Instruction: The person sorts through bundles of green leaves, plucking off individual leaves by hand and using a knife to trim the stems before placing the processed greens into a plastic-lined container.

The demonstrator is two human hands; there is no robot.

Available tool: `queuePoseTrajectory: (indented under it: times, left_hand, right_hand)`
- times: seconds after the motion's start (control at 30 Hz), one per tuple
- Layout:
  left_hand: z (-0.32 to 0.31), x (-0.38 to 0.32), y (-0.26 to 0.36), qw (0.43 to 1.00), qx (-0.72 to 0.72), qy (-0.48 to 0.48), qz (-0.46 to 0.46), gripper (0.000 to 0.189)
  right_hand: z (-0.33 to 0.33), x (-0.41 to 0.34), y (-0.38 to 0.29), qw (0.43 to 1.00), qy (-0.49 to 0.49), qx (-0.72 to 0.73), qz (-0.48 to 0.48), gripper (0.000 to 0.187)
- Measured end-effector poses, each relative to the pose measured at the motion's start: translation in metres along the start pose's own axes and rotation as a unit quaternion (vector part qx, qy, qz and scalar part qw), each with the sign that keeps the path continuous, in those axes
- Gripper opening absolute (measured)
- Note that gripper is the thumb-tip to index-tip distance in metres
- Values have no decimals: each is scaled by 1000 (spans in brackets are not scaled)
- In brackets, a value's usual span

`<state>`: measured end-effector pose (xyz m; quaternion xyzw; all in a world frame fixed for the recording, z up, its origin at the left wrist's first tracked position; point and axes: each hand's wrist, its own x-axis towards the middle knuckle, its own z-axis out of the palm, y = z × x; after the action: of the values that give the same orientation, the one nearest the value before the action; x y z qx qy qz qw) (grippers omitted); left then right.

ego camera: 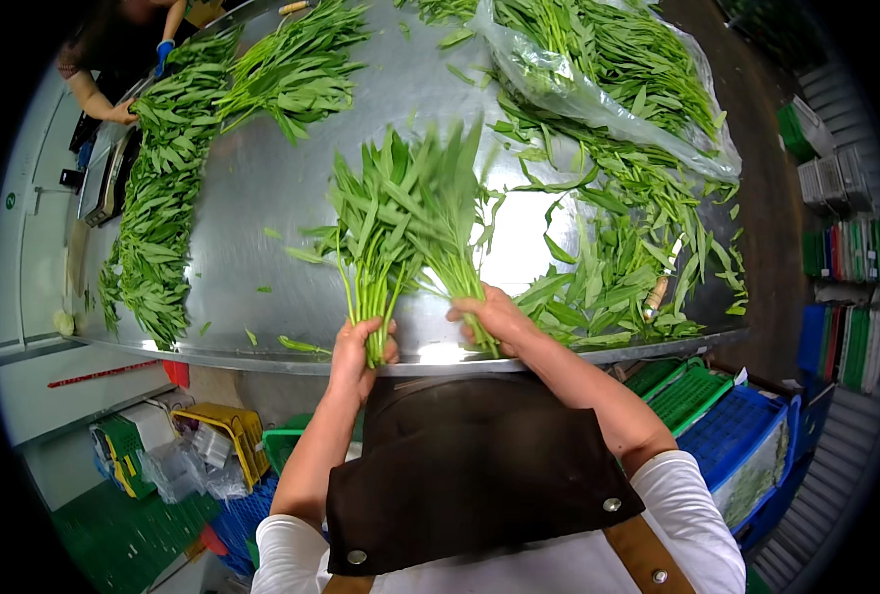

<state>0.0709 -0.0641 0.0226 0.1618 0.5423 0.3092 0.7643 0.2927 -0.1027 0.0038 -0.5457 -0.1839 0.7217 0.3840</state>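
My left hand [358, 353] grips the stems of a bunch of leafy greens [373, 215], long narrow leaves pointing away from me. In my right hand [498, 319] is a second bunch of the same greens [451, 200], its leaf tips blurred. The two bunches overlap at their leaves, just above the near edge of the metal table [261, 215]. Loose greens and leaves [603, 282] are scattered right of my right hand. Among them lies a knife with a wooden handle [657, 297], its blade partly covered by leaves.
A long row of greens [165, 200] runs along the table's left side, beside another pile [298, 67]. A clear plastic bag [588, 96] holds more greens at the far right. At the far left stands a person [98, 96] near a scale-like device [109, 178]. Plastic crates [737, 431] sit below.
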Motion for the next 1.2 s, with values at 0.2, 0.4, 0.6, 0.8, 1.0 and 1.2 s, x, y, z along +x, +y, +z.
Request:
queuePoseTrajectory:
  times: [0.2,0.4,0.6,0.8,1.0,1.2]
  left_hand:
    - [-1,-16,56,948,218,56,225,25]
    - [-21,10,136,777,424,79,459,25]
    - [-29,48,161,670,573,110,459,22]
    - [-20,52,150,775,497,92,380,16]
    - [20,41,149,922,195,60,329,23]
    - [18,28,186,922,153,103,340,29]
  right_hand:
    - [-41,-25,-66,991,13,-46,-124,28]
    - [-85,-31,-102,949,143,-142,-243,38]
    - [-127,6,-106,878,199,-353,-256,35]
    - [-105,8,-104,931,210,-279,-104,35]
    - [-88,-12,-119,946,215,-78,-230,31]
    - [-69,-20,-140,950,164,74,-253,31]
